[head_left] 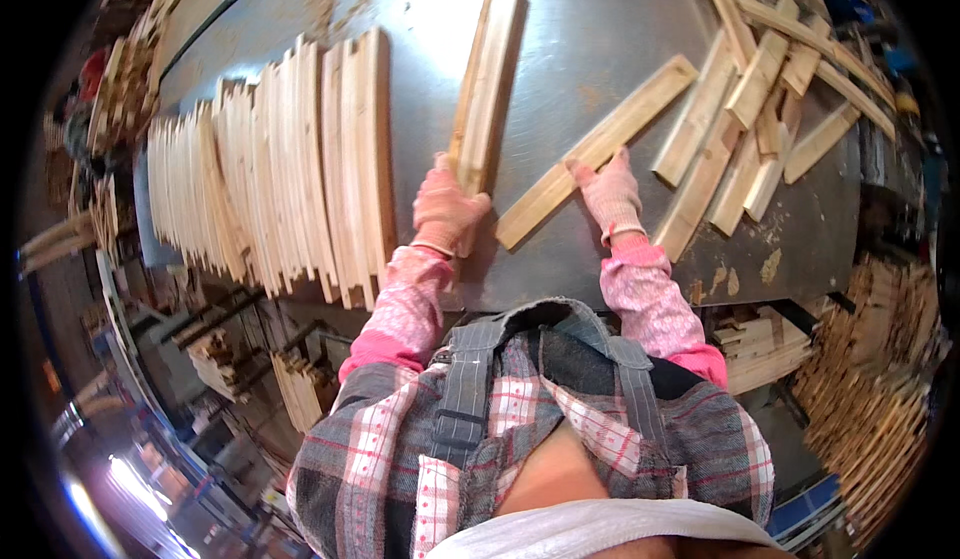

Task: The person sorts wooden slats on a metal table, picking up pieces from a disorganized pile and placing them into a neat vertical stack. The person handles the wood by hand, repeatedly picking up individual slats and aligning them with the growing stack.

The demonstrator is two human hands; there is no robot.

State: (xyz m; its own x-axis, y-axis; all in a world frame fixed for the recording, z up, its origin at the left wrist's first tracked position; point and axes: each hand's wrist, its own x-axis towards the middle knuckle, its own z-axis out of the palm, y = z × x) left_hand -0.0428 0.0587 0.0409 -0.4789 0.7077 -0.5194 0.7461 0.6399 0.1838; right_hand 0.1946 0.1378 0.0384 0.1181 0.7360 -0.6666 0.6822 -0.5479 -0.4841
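My left hand (446, 205), in a pale knitted glove, is closed around the near end of a pair of narrow wooden strips (490, 79) lying side by side on the metal-topped table (425, 59). To its right, a single wooden strip (600, 146) lies slantwise. My right hand (610, 194), gloved the same way, grips that strip's near edge around its middle, thumb and fingers bent onto it. Left of my hands stands a close-set row of similar strips (285, 149), their ends uneven. A loose, crossed heap of strips (700, 114) spreads over the table's right side.
More wood is stacked beyond the table's left end (125, 89). Short boards (765, 347) rest below the table's near edge on the right, and other pieces (300, 384) below it on the left. A large stack of thin strips (880, 369) stands at the lower right.
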